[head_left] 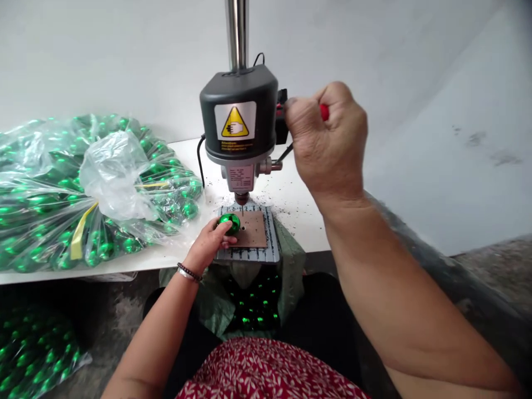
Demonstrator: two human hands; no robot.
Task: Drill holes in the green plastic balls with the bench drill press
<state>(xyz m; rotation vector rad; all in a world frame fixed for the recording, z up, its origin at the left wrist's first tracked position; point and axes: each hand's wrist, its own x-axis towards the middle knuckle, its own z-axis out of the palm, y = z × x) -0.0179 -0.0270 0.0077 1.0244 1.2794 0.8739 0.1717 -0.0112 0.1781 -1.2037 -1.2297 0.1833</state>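
Between the thumb and fingers of my left hand [216,237] is a shiny green ball [230,222], held just left of the drill bit [243,210]. A brown board [255,230] with a small hole lies under it on the grey base of the drill press [239,116]. My right hand [330,141] is raised at the machine's right side, its fingers closed round the feed lever [284,154]. A red knob [324,112] shows between those fingers; the rest of the grip is hidden.
On the white table's left lies a large clear plastic bag [114,172] full of green balls. A green sack [291,249] with more balls hangs below the base. Another bag of balls [37,349] sits low at the left. Dark shavings dot the table [305,216].
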